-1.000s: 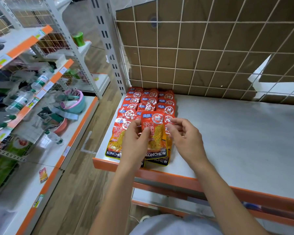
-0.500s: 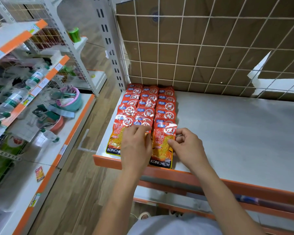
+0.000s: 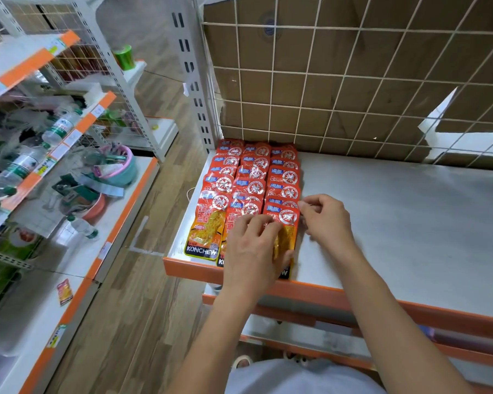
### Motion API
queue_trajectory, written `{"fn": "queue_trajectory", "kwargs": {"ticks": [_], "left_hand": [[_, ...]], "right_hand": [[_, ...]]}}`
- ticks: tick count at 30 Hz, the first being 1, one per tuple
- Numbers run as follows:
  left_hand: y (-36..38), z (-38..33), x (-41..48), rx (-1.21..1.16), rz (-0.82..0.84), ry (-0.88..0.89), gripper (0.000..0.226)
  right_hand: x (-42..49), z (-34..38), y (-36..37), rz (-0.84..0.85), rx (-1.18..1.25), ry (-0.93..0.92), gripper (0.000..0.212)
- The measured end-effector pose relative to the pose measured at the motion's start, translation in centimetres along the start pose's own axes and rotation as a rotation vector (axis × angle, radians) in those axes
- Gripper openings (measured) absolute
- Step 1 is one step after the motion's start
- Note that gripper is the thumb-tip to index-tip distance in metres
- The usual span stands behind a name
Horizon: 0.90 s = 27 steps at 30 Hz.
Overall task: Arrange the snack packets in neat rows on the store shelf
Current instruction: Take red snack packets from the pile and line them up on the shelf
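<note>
Packet [image 3: 284, 220] lowered flat; left hand [image 3: 251, 251] covers it; grid [image 3: 353, 81] behind.

Front right packet [image 3: 285, 220]: the lower half is covered by the left hand [image 3: 254, 248]; of the brand lettering only a final "W" is seen.
Front middle packet [image 3: 230, 224]: mostly hidden beneath the same hand; the lettering is cut to "K".
Rear packets [image 3: 256, 169]: overlapped row on row, so only top strips are shown.
Right hand [image 3: 326, 220]: the fingertips are curled at the packet's corner; whether the edge is pinched cannot be told.
Shelf [image 3: 396, 223]: cut off by the right edge.
Bottles [image 3: 60, 125]: blurred; the labels cannot be read.
Loose packet [image 3: 64, 291]: too small for its print to be made out.
</note>
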State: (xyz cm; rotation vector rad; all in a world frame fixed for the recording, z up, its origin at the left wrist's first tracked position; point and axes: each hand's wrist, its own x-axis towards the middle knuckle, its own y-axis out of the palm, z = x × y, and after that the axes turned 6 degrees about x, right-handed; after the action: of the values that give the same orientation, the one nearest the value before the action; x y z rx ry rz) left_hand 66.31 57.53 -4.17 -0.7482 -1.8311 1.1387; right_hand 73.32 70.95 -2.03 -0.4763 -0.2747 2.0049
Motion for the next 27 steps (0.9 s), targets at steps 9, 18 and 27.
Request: {"fn": "queue_trajectory", "kwargs": {"ticks": [9,18,27], "left_hand": [[0.1,-0.2,0.1,-0.005,0.008,-0.036,0.05],[0.0,-0.3,-0.3,0.046,-0.003,-0.047,0.047],[0.1,-0.1,-0.5,0.033,-0.04,-0.043,0.036]], "right_hand": [[1.2,0.3,0.9,0.004,0.057,0.026,0.011],[1.3,0.5,1.5,-0.057,0.057,0.041,0.014],[-2.1,0.0,-0.2,-0.204,-0.015,-0.079,0.017]]}}
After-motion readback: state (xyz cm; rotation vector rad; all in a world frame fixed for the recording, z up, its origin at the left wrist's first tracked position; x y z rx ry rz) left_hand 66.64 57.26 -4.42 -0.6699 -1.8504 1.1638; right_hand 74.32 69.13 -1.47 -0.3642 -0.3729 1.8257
